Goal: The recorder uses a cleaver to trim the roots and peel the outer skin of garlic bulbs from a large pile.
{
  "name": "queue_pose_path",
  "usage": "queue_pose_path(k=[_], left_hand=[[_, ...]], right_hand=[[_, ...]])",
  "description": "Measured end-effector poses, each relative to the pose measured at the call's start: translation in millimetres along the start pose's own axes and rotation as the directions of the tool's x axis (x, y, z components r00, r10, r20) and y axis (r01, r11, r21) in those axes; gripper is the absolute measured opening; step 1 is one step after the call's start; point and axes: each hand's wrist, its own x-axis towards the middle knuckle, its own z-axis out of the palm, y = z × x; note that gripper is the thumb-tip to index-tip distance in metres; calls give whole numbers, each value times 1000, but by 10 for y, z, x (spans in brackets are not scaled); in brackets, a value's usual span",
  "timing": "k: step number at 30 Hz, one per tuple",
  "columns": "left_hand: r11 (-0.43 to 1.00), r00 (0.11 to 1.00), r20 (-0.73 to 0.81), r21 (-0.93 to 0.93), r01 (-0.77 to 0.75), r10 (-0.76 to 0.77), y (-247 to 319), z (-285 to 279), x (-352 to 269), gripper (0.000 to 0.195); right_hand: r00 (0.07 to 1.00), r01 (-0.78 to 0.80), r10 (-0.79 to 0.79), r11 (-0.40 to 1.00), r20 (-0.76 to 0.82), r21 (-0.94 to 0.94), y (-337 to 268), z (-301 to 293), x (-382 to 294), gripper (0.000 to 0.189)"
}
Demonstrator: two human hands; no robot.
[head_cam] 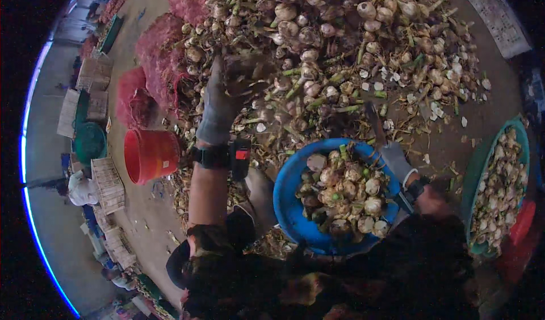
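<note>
My left hand (219, 102), in a pale grey glove, reaches into the near left part of a large heap of garlic bulbs (311, 56) with stems and roots. Its fingers blur into the dark heap, so what they touch cannot be told. My right hand (394, 158), gloved as well, is over the right rim of a blue plastic basin (283, 200) and grips a dark-bladed tool (374, 122), perhaps a knife, that points up toward the heap. Trimmed garlic bulbs (340, 188) fill much of the basin in front of me.
A red bucket (155, 156) lies tipped at left, near pink mesh sacks (159, 60). On the right stands a green tub (472, 192) of garlic. Pale crates (108, 183) and other people are at far left. Cut stems and peel litter the floor.
</note>
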Motion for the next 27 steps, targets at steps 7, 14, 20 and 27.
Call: queue_pose_path(k=[7, 14, 20, 27], left_hand=[[398, 934, 101, 916, 47, -342, -362, 239, -365, 38], [242, 958, -7, 967, 80, -288, -479, -698, 91, 51], [350, 924, -86, 909, 226, -371, -1016, -960, 138, 36], [1, 1000, -21, 1000, 21, -5, -1427, -81, 862, 34]], right_hand=[[662, 715, -748, 649, -45, -259, 658, 63, 149, 18], [982, 174, -166, 982, 95, -76, 112, -183, -92, 18], [998, 21, -12, 991, 63, -132, 106, -394, -106, 27], [997, 57, -38, 960, 74, -276, 326, -704, 34, 44]])
